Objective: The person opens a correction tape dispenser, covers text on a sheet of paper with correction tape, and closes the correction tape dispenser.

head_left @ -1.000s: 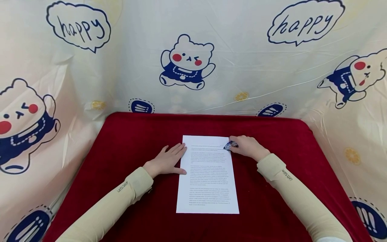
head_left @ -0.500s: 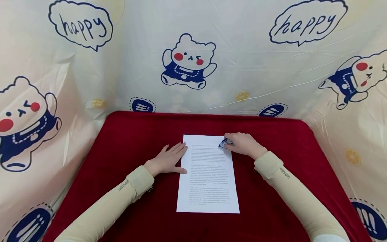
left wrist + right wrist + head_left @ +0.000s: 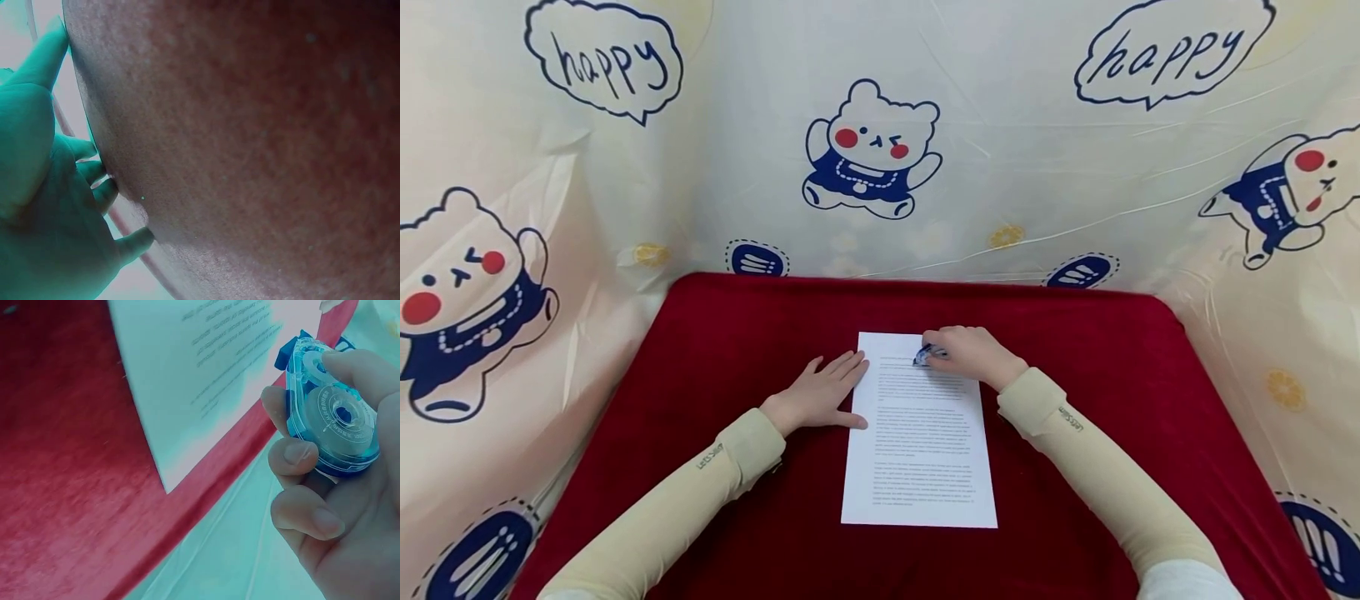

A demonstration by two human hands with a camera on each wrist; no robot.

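Note:
A white printed sheet of paper (image 3: 917, 433) lies on the red cloth. My left hand (image 3: 817, 393) rests flat at the sheet's left edge, fingers spread and fingertips on the paper. In the left wrist view that hand (image 3: 56, 181) shows extended fingers and nothing held. My right hand (image 3: 976, 354) grips a correction tape (image 3: 928, 355) over the upper lines of print. Up close in the right wrist view, the correction tape (image 3: 340, 415) has a clear blue casing with round reels inside. Thumb and curled fingers of the right hand (image 3: 350, 506) hold it.
The red cloth (image 3: 737, 333) covers the table around the sheet. A pale curtain (image 3: 985, 167) printed with bears stands behind the table and along both sides.
My right hand has moved left with the correction tape, from the sheet's right edge to over its upper print. The left hand and the sheet stay in place.

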